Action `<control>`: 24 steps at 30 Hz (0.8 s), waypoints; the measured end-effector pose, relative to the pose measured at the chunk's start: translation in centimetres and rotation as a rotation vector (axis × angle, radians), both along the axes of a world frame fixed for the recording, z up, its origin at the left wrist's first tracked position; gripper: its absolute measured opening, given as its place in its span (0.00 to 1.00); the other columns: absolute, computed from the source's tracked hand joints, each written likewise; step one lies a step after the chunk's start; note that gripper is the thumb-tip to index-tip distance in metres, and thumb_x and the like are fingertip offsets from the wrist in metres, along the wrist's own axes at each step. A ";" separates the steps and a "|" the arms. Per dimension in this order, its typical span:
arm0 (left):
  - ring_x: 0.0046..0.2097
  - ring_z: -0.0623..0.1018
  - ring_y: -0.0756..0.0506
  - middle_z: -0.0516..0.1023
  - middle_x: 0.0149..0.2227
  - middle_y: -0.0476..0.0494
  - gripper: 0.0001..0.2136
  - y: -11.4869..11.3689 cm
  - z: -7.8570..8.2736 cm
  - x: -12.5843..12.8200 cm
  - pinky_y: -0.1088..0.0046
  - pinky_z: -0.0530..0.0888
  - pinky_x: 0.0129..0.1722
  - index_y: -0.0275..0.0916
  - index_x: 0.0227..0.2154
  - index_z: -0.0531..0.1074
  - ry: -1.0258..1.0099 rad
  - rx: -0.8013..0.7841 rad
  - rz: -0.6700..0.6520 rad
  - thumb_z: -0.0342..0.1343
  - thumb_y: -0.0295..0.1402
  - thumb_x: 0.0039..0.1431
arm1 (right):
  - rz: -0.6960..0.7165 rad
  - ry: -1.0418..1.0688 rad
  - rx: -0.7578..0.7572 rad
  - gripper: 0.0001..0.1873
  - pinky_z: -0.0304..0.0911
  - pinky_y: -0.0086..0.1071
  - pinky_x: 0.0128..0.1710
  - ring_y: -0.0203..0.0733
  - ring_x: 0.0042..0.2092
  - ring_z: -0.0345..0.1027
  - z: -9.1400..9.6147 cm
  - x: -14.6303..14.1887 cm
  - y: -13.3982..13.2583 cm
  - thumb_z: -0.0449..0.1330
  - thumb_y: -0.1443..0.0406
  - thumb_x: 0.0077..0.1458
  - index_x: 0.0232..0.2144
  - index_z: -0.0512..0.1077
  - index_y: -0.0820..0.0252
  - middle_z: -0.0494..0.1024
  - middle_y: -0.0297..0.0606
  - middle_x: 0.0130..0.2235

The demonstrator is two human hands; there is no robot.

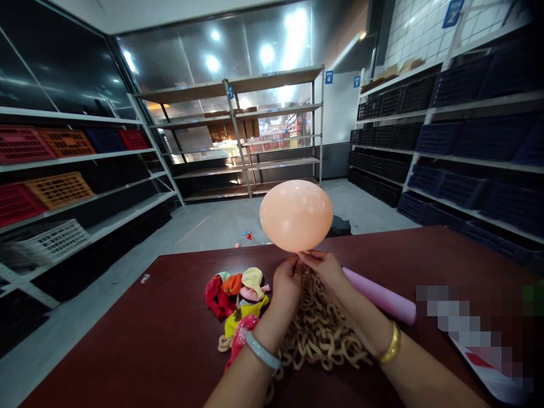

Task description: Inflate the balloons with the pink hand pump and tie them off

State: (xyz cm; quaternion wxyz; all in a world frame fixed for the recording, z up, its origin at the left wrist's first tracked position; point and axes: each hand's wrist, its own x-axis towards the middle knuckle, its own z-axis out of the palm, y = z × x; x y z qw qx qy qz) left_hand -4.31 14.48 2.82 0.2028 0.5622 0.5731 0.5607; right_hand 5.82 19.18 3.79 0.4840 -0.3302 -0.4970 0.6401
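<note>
An inflated peach balloon [296, 215] stands upright above the table, its neck pinched at the bottom between my two hands. My left hand [287, 281] has its fingers closed at the neck. Beside it, my right hand [323, 268] pinches the same spot with thumb and finger; the neck itself is mostly hidden. Below my hands lies a heap of tan rubber bands [327, 334]. Left of my left wrist is a pile of limp balloons [232, 289] in red, orange, yellow and pink. A purple balloon pump [382, 297] lies behind my right forearm.
The dark red table [127, 340] has a white scrap [145, 278] at its left. A pixelated flat item lies at the right. Shelves with coloured crates [59, 190] stand left, dark crates [459, 190] right, and a metal rack [242, 136] behind. Small bits [248, 236] lie on the floor.
</note>
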 end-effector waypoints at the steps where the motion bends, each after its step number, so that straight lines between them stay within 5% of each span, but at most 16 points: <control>1: 0.33 0.74 0.44 0.78 0.31 0.42 0.11 0.0 0.1 -0.1 0.70 0.67 0.36 0.39 0.32 0.76 0.039 -0.007 0.006 0.50 0.36 0.58 | 0.000 0.006 -0.002 0.19 0.61 0.32 0.30 0.39 0.29 0.67 -0.1 -0.2 0.0 0.69 0.52 0.35 0.25 0.77 0.61 0.77 0.37 0.27; 6: 0.36 0.76 0.42 0.78 0.34 0.40 0.11 -0.2 0.9 -1.4 0.67 0.67 0.37 0.41 0.36 0.76 0.088 -0.077 0.099 0.52 0.39 0.57 | -0.002 -0.011 -0.051 0.20 0.56 0.29 0.20 0.34 0.21 0.62 0.1 -0.9 1.5 0.68 0.51 0.37 0.23 0.75 0.63 0.73 0.35 0.21; 10: 0.40 0.75 0.42 0.77 0.38 0.41 0.11 0.0 1.2 -3.0 0.67 0.67 0.41 0.40 0.38 0.74 -0.100 0.025 0.228 0.54 0.39 0.56 | -0.015 -0.079 -0.097 0.18 0.55 0.26 0.19 0.31 0.21 0.61 0.4 -2.5 4.5 0.66 0.53 0.41 0.26 0.73 0.63 0.73 0.35 0.23; 13: 0.41 0.74 0.43 0.76 0.38 0.41 0.10 0.5 0.9 -4.0 0.66 0.67 0.43 0.39 0.38 0.72 -0.199 0.106 0.288 0.53 0.37 0.56 | -0.019 -0.189 -0.120 0.16 0.62 0.28 0.23 0.33 0.26 0.66 0.7 -4.0 7.5 0.62 0.57 0.50 0.33 0.72 0.65 0.75 0.38 0.30; 16: 0.42 0.74 0.44 0.75 0.38 0.42 0.09 0.8 0.7 -4.6 0.66 0.67 0.44 0.39 0.38 0.71 -0.250 0.146 0.344 0.52 0.36 0.57 | 0.027 -0.327 -0.096 0.17 0.68 0.37 0.38 0.39 0.40 0.69 1.5 -4.9 10.3 0.56 0.58 0.59 0.46 0.68 0.63 0.72 0.40 0.44; 19: 0.44 0.73 0.45 0.73 0.40 0.42 0.09 0.5 1.0 -5.0 0.67 0.66 0.46 0.39 0.40 0.69 -0.298 0.232 0.420 0.51 0.35 0.58 | 0.045 -0.452 -0.003 0.19 0.67 0.42 0.43 0.42 0.45 0.68 2.3 -5.0 12.3 0.55 0.58 0.59 0.49 0.66 0.61 0.70 0.42 0.48; 24: 0.40 0.72 0.49 0.71 0.41 0.43 0.11 -0.3 2.7 -6.5 0.72 0.67 0.41 0.39 0.44 0.65 -0.459 0.386 0.531 0.50 0.36 0.60 | 0.138 -0.685 0.229 0.11 0.59 0.32 0.36 0.41 0.36 0.67 1.6 -6.6 12.3 0.65 0.59 0.46 0.29 0.75 0.63 0.76 0.37 0.29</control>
